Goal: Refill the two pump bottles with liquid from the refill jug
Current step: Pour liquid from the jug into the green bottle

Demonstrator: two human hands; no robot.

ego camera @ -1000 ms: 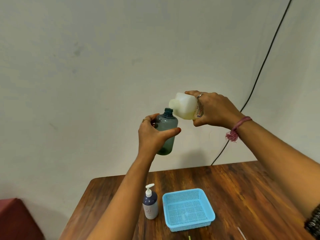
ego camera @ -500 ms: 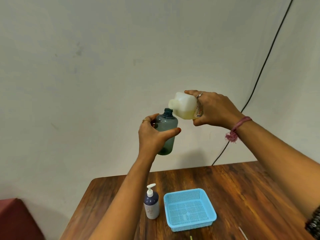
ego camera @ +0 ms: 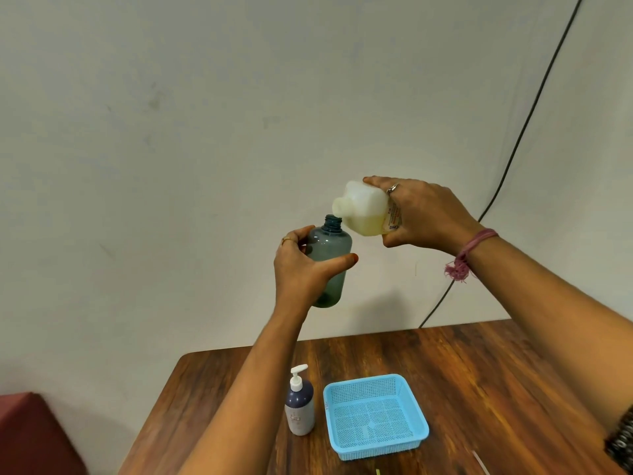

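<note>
Refill jug (ego camera: 366, 210) label: red print, too small to read. Pump bottle (ego camera: 300, 411) marking illegible.

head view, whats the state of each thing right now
teal bottle: uncapped, upright, held up by left hand
refill jug: open, tipped toward the teal bottle's mouth, gripped by right hand
pump bottle: pump on, standing on table
blue basket: empty

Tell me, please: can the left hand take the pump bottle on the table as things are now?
Probably not: the left hand grips the open teal bottle in the air, though the pump bottle stands unblocked.
</note>
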